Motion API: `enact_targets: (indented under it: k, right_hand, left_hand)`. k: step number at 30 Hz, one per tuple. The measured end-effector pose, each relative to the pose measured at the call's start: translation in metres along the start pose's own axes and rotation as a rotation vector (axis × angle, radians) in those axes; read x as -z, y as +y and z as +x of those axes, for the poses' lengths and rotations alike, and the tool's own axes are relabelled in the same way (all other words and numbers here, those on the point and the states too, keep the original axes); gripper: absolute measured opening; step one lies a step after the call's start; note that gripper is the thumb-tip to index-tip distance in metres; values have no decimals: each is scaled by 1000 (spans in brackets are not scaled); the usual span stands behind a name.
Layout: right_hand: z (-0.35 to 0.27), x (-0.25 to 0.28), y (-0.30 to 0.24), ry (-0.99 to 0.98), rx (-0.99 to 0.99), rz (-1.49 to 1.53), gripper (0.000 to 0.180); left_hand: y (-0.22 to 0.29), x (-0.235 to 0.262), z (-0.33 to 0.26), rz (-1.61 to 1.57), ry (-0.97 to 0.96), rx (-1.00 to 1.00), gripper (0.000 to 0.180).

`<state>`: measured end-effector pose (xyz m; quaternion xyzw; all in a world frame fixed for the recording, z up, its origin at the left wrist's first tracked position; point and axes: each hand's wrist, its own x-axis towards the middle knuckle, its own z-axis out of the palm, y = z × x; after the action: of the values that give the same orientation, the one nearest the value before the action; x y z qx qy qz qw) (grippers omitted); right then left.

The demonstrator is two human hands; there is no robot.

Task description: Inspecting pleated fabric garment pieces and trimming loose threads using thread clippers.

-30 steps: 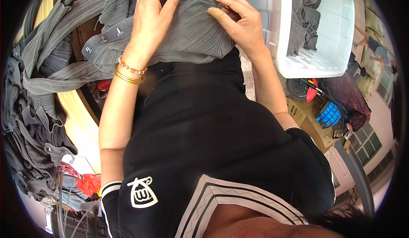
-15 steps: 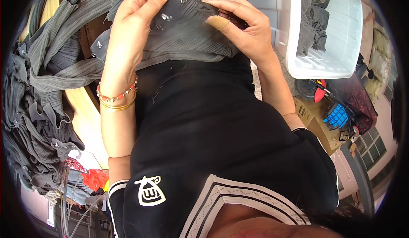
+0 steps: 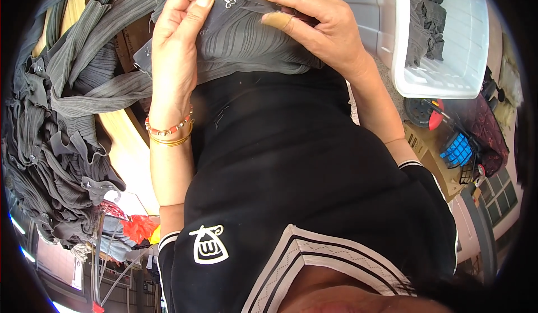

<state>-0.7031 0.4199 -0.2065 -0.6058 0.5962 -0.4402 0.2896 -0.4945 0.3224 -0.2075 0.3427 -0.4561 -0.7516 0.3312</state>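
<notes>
A grey ribbed garment (image 3: 241, 41) lies over my lap, its edge strip fitted with small metal hooks (image 3: 228, 1). At the far left of it, my left hand (image 3: 182, 18) pinches that edge between thumb and fingertips, beside one hook. My right hand (image 3: 316, 21) is closed around a pair of dark thread snips (image 3: 263, 6). Their pointed blades reach left over the cloth, a little right of the hook. Most of the snips' body is hidden in the palm. A tan covering wraps the right thumb.
More grey garments (image 3: 47, 161) hang and heap on the left over a pale wooden board (image 3: 120, 150). On the right a white plastic bin (image 3: 443, 86) holds grey cloth (image 3: 426, 21). Beyond it are a cardboard box (image 3: 428, 161) and a blue item in a black basket (image 3: 457, 150).
The snips' blades now show over the cloth, nearer the hook. The garment's edge has shifted slightly in my left hand's pinch, and the whole view has drifted a little.
</notes>
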Motion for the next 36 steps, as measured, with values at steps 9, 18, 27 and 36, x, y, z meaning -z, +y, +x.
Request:
enact_targets:
  k: [9, 18, 27, 36]
  right_hand:
    - [12, 8, -11, -41, 7, 25, 31]
    - [13, 6, -9, -67, 24, -26, 30]
    - [12, 7, -13, -72, 56, 22, 30]
    - [9, 1, -4, -61, 61, 124, 31]
  left_hand:
    - [-1, 3, -1, 76, -2, -3, 13]
    - [-2, 4, -1, 22, 23, 55, 14]
    - [-3, 4, -1, -15, -6, 80, 14]
    - [-6, 6, -1, -69, -24, 111, 14]
